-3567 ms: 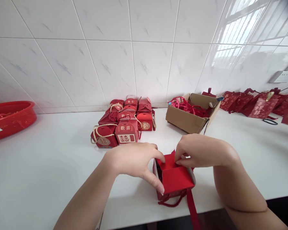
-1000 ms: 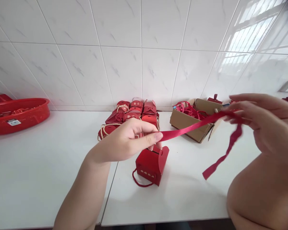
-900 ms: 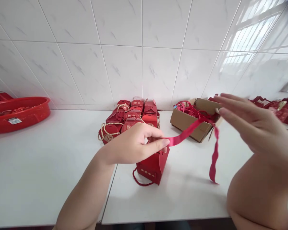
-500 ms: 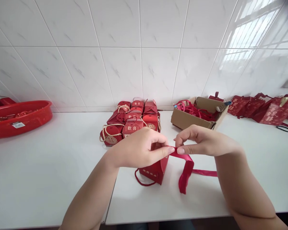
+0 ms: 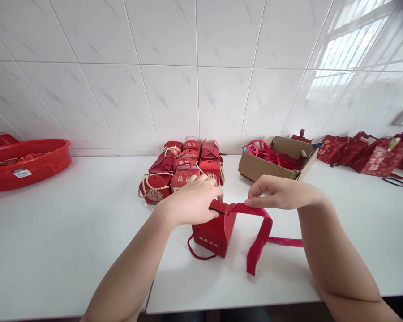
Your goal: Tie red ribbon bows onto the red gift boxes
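Note:
A small red gift box (image 5: 212, 233) with gold lettering and a red cord handle stands on the white counter (image 5: 70, 232) in front of me. My left hand (image 5: 191, 201) grips the top flaps of the box, fingers curled over them. My right hand (image 5: 278, 192) pinches one end of a red satin ribbon (image 5: 260, 232) right at the box's rounded top flap. The ribbon loops down to the counter and trails off to the right.
Several finished red boxes (image 5: 183, 167) are grouped by the tiled wall. A cardboard carton (image 5: 258, 167) of red ribbons sits at the right, with flat red boxes (image 5: 366, 152) beyond it. A red basin (image 5: 27, 163) is at the far left. The counter edge is close to me.
My hands, held apart with the ribbon stretched between them a second ago, have come together at the box top. My left hand let go of the ribbon and now holds the box flaps.

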Action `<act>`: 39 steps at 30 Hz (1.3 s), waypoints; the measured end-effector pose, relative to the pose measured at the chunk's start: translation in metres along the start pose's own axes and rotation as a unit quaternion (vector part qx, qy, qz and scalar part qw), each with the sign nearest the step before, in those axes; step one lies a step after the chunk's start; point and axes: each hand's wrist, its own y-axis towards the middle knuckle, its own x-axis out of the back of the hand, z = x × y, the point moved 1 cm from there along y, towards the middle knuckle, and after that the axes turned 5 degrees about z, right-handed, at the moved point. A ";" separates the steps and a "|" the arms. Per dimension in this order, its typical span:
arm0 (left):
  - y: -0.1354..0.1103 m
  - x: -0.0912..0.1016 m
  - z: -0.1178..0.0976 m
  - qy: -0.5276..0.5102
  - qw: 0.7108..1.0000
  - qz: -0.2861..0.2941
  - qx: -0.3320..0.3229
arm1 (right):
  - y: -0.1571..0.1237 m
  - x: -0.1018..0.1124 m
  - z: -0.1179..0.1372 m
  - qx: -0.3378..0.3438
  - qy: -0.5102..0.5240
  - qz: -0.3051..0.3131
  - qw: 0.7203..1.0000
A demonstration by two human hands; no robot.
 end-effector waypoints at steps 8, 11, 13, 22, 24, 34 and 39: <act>0.015 -0.010 -0.006 0.054 0.997 0.039 -0.027 | 0.013 -0.007 -0.004 -0.055 -0.040 0.023 0.997; 0.017 -0.010 -0.007 0.055 0.997 0.053 -0.032 | 0.018 -0.010 -0.003 -0.075 -0.045 0.028 0.996; 0.016 -0.008 -0.006 0.043 0.996 0.070 -0.025 | 0.021 -0.013 -0.001 -0.070 -0.039 0.033 0.996; 0.009 -0.003 -0.001 -0.019 0.994 0.107 -0.010 | 0.016 -0.013 0.006 -0.024 0.001 0.033 0.999; 0.010 -0.004 -0.001 -0.018 0.994 0.109 -0.008 | 0.017 -0.013 0.006 -0.019 0.001 0.030 0.999; 0.010 -0.003 -0.002 -0.022 0.995 0.102 -0.002 | 0.022 -0.013 0.004 -0.027 0.001 0.020 0.999; 0.010 -0.003 -0.003 -0.027 0.994 0.103 0.000 | 0.024 -0.015 0.006 -0.038 -0.007 0.016 0.999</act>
